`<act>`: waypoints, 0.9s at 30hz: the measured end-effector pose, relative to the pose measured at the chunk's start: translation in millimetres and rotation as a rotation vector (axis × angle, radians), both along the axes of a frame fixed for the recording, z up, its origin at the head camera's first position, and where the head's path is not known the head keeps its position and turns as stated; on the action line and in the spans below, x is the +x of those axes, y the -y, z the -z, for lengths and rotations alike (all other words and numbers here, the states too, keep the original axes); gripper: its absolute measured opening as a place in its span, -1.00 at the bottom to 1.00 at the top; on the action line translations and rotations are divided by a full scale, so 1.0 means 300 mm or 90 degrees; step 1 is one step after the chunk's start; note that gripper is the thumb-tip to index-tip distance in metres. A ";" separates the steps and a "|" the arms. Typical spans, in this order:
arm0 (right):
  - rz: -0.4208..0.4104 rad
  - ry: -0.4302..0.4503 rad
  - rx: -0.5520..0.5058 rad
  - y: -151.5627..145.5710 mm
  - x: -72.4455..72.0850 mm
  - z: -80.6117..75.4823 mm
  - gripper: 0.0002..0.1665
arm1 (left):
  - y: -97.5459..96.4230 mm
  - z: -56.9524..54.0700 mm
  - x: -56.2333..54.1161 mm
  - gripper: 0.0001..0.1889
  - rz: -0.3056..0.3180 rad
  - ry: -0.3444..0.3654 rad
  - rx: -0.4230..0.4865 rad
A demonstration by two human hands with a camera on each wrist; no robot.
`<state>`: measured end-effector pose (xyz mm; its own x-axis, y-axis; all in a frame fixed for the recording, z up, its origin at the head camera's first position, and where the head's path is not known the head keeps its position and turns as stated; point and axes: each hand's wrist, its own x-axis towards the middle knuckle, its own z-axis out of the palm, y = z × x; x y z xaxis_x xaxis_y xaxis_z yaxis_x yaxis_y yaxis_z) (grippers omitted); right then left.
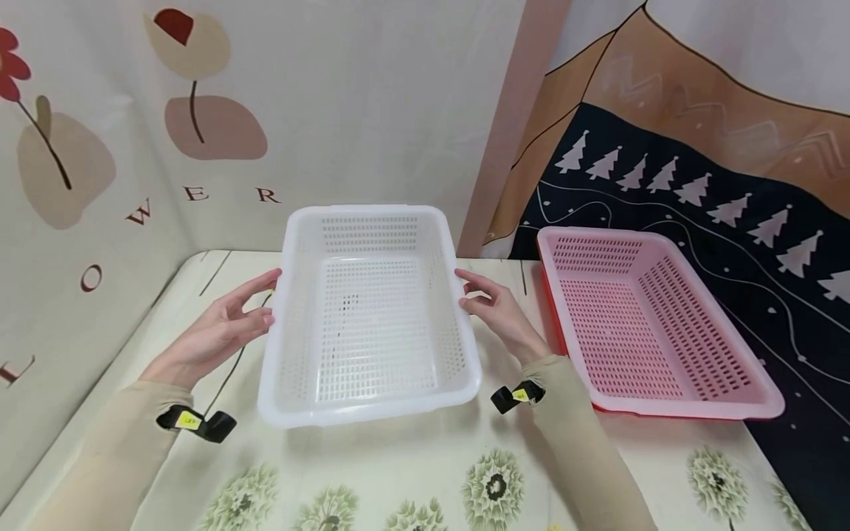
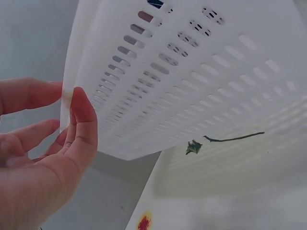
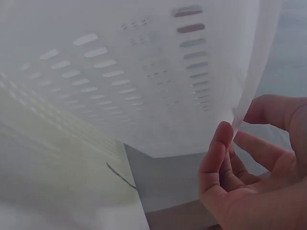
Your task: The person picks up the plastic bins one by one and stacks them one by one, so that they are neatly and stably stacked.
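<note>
Dark red capitals stand on the white backdrop point(image 1: 372, 96) in the head view: O point(image 1: 84, 279), W point(image 1: 139, 212), E point(image 1: 195, 193) and R point(image 1: 268, 195), spaced apart and climbing from the left before levelling off. Lower, at the left edge, is another letter point(image 1: 13, 373), apparently an L. Each black wrist strap, left point(image 1: 166, 417) and right point(image 1: 502, 400), has a yellow label, left point(image 1: 189, 420) and right point(image 1: 520, 395), its marks too small to read.

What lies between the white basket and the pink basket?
In the head view, the right hand, pinching the white basket, and its sleeved, strapped wrist, above the tabletop.
</note>
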<state>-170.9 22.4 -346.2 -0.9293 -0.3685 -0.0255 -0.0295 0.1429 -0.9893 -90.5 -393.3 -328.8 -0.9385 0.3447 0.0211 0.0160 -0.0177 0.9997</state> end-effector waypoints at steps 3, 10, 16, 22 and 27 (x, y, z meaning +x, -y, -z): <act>0.006 -0.008 0.007 -0.005 0.006 -0.010 -0.36 | -0.009 -0.007 -0.004 -0.28 -0.006 0.006 -0.004; 0.017 -0.013 0.016 -0.016 0.014 -0.034 -0.36 | -0.025 -0.017 -0.015 -0.29 -0.010 0.008 0.002; 0.026 -0.025 0.040 -0.032 0.018 -0.066 -0.38 | -0.043 -0.035 -0.033 -0.30 -0.001 -0.003 0.036; 0.031 -0.027 0.055 -0.060 0.026 -0.114 -0.38 | -0.066 -0.058 -0.050 -0.31 0.012 -0.005 0.060; 0.031 -0.046 0.076 -0.089 0.028 -0.148 -0.39 | -0.092 -0.067 -0.061 -0.32 0.018 -0.002 0.062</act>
<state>-162.6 49.0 -301.9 -0.9471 -0.3208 0.0013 -0.0901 0.2621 -0.9608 -108.8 -365.7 -308.6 -0.9280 0.3678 0.0592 0.0175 -0.1155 0.9932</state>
